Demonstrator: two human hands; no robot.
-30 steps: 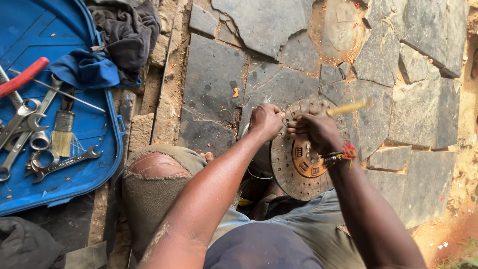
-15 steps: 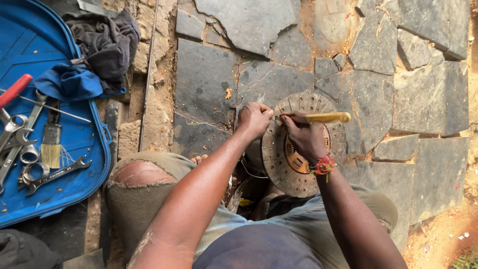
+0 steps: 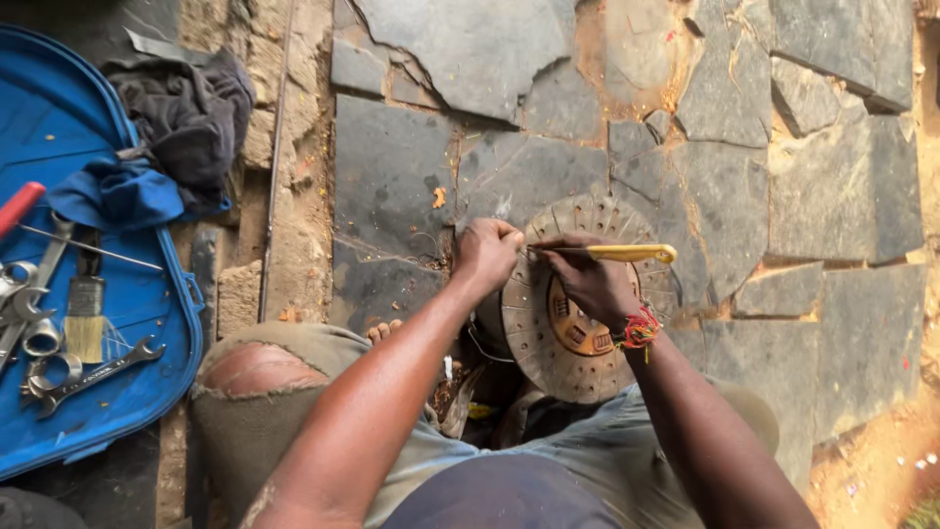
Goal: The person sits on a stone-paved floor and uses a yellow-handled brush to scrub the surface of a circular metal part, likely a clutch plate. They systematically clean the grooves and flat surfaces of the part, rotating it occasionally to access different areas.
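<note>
A round, worn clutch disc (image 3: 563, 358) with a rusty orange hub stands tilted between my knees on the stone paving. My left hand (image 3: 487, 253) is closed on the disc's upper left rim. My right hand (image 3: 589, 284) lies across the disc's face and holds a screwdriver with a yellow handle (image 3: 632, 254), lying level, its thin shaft pointing left toward my left hand. A red and yellow thread band circles my right wrist.
A blue tray (image 3: 147, 392) at the left holds spanners (image 3: 93, 372), a small brush (image 3: 86, 313), a red-handled tool (image 3: 20, 208) and a blue cloth (image 3: 117, 191). A dark rag (image 3: 186, 108) lies beside it. Cracked slate paving (image 3: 813, 186) with sandy joints surrounds me. My torn trouser knee (image 3: 255, 377) is below left.
The screwdriver has swung from pointing up-right to lying level across the disc's top. Both hands shifted left with the disc in view.
</note>
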